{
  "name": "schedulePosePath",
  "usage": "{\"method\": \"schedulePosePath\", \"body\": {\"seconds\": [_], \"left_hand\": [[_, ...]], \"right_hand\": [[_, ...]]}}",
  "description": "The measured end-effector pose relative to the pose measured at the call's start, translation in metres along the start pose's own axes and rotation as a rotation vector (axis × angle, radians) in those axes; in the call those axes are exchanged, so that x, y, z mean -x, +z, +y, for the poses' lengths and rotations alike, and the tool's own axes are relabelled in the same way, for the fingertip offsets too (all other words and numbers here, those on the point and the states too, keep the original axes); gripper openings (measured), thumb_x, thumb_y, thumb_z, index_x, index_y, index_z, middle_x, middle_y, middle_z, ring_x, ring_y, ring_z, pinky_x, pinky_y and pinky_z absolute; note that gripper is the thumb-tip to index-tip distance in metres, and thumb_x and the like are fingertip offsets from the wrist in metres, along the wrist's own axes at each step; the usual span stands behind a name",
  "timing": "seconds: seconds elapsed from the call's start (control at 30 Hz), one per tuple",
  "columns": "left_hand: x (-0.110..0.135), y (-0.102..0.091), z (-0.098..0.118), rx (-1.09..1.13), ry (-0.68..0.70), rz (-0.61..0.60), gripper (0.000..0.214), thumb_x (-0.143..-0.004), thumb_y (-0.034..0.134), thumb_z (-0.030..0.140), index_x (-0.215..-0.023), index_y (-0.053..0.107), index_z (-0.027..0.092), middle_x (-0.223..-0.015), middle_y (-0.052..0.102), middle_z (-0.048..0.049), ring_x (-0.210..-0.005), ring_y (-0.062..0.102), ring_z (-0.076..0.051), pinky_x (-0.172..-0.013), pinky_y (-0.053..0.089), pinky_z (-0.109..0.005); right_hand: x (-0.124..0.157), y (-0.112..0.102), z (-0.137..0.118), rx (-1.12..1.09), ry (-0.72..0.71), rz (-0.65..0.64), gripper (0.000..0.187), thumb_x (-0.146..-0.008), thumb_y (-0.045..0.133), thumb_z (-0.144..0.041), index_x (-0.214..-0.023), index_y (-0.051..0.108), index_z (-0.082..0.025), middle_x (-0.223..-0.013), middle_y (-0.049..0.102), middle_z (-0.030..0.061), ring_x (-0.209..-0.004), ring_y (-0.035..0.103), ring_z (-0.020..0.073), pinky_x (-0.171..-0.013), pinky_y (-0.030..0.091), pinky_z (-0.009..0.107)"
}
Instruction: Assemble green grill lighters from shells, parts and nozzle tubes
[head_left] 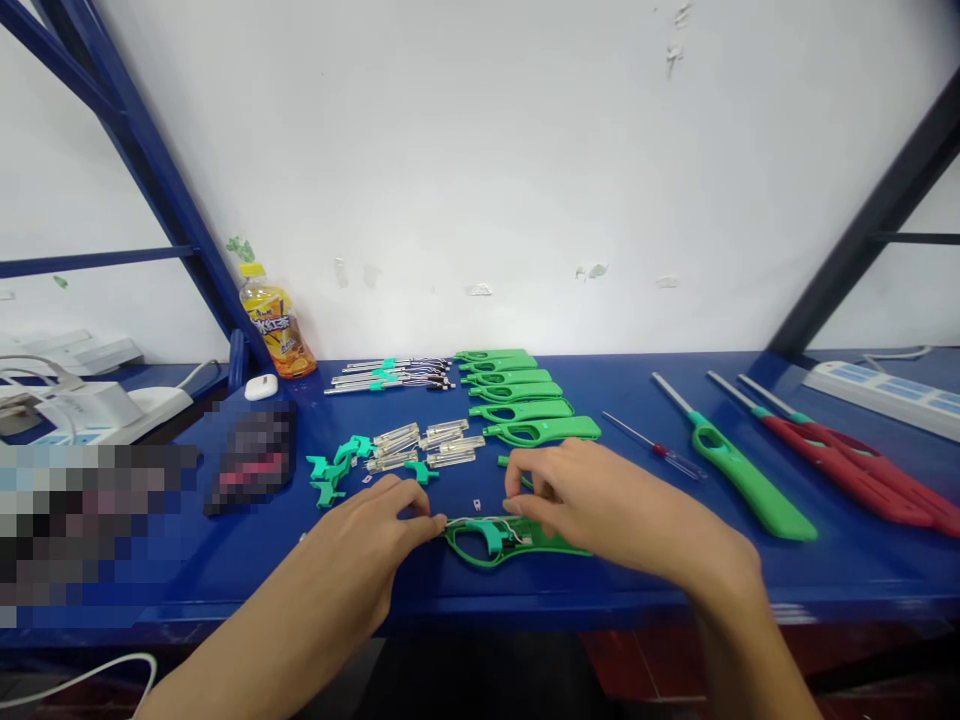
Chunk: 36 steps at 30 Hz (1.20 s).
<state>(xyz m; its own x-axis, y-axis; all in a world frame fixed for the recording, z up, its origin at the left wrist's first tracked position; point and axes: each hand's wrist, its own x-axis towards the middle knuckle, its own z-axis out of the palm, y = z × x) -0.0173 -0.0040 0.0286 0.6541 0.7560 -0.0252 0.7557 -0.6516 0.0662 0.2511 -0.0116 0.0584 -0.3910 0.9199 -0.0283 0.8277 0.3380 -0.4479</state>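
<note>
Bare left hand (375,528), bare right hand (576,498), bare forearms (281,625), dark clothing (480,668) below.

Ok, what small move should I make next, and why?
I'd probably tuck the white wire down into the green shell beside the teal trigger: the shell lies open, the wire curves there, and your right hand is close by.

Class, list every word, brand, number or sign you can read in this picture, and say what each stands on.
"冰红茶": on the label of the yellow-capped bottle.
Smaller print on that label: too blurred to read.
White power strip at right: no lettering readable.
Open green casing at the hands: no lettering readable.
</note>
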Motion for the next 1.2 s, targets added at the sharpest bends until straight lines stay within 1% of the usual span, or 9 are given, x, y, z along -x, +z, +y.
{"method": "schedulePosePath", "body": {"seconds": [0.1,0.2,0.3,0.5,0.63,0.8,0.87,1.0,1.2], "left_hand": [[0.003,0.001,-0.004,-0.013,0.050,0.032,0.073,-0.087,0.038,-0.010,-0.136,0.075,0.028,-0.129,0.070,-0.0116,-0.117,0.071,-0.030,-0.101,0.061,-0.048],[0.006,0.008,-0.012,0.009,0.099,0.090,0.083,-0.082,0.035,-0.013,-0.141,0.071,0.033,-0.131,0.069,-0.0097,-0.117,0.069,-0.028,-0.100,0.061,-0.046],[0.009,0.011,-0.023,0.034,0.138,0.167,0.086,-0.081,0.033,-0.013,-0.142,0.069,0.037,-0.130,0.068,-0.0077,-0.118,0.068,-0.026,-0.101,0.059,-0.044],[0.007,0.007,-0.043,0.092,0.183,0.208,0.050,-0.100,0.039,0.005,-0.123,0.076,0.031,-0.128,0.069,-0.0097,-0.113,0.068,-0.028,-0.092,0.059,-0.040],[0.004,0.009,-0.055,0.101,0.191,0.310,0.056,-0.101,0.034,0.001,-0.126,0.074,0.031,-0.131,0.067,-0.0079,-0.118,0.065,-0.025,-0.094,0.056,-0.037],[-0.001,0.001,-0.054,0.049,0.135,0.397,0.047,-0.106,0.035,0.008,-0.127,0.073,0.025,-0.124,0.069,-0.0101,-0.114,0.062,-0.028,-0.092,0.055,-0.041],[-0.004,-0.003,-0.051,0.043,0.098,0.408,0.041,-0.110,0.038,0.018,-0.128,0.074,0.021,-0.122,0.069,-0.0120,-0.113,0.061,-0.030,-0.093,0.055,-0.045],[-0.010,-0.002,-0.051,0.041,0.027,0.382,0.039,-0.113,0.040,0.030,-0.127,0.075,0.019,-0.123,0.068,-0.0129,-0.114,0.061,-0.032,-0.098,0.055,-0.049],[-0.016,0.007,-0.053,0.046,-0.002,0.319,0.034,-0.109,0.046,0.027,-0.123,0.075,0.019,-0.124,0.067,-0.0126,-0.116,0.059,-0.032,-0.100,0.055,-0.051]], "right_hand": [[-0.002,0.000,0.003,0.049,0.017,0.085,0.013,-0.104,0.065,-0.031,-0.096,0.073,-0.024,-0.076,0.073,-0.0021,-0.066,0.062,0.0151,-0.061,0.032,0.030],[-0.004,-0.001,0.012,0.102,0.043,0.144,0.006,-0.101,0.067,-0.026,-0.099,0.072,-0.025,-0.086,0.077,-0.0009,-0.074,0.067,0.0185,-0.067,0.037,0.031],[-0.003,-0.002,0.019,0.107,0.085,0.141,0.004,-0.099,0.068,-0.025,-0.101,0.072,-0.026,-0.091,0.078,-0.0009,-0.065,0.066,0.0173,-0.065,0.039,0.032],[-0.003,-0.004,0.016,0.095,0.105,0.153,0.007,-0.098,0.067,-0.022,-0.097,0.073,-0.025,-0.081,0.077,-0.0022,-0.055,0.065,0.0158,-0.062,0.039,0.032],[-0.007,-0.003,0.010,0.120,0.118,0.154,0.012,-0.099,0.067,-0.026,-0.091,0.075,-0.024,-0.074,0.076,-0.0015,-0.059,0.067,0.0181,-0.066,0.040,0.033],[-0.011,0.001,0.001,0.133,0.073,0.217,0.018,-0.103,0.064,-0.027,-0.093,0.078,-0.024,-0.087,0.080,0.0015,-0.074,0.071,0.0205,-0.066,0.040,0.033],[-0.012,0.001,-0.003,0.124,0.037,0.232,0.018,-0.104,0.064,-0.026,-0.097,0.080,-0.024,-0.091,0.081,0.0021,-0.083,0.073,0.0217,-0.069,0.042,0.032],[-0.013,0.000,-0.007,0.137,0.011,0.224,0.019,-0.104,0.064,-0.023,-0.098,0.082,-0.023,-0.092,0.082,0.0026,-0.082,0.072,0.0213,-0.069,0.041,0.032],[-0.017,0.002,-0.007,0.111,-0.023,0.221,0.019,-0.104,0.064,-0.024,-0.099,0.082,-0.023,-0.093,0.082,0.0022,-0.082,0.072,0.0206,-0.070,0.041,0.031]]}}
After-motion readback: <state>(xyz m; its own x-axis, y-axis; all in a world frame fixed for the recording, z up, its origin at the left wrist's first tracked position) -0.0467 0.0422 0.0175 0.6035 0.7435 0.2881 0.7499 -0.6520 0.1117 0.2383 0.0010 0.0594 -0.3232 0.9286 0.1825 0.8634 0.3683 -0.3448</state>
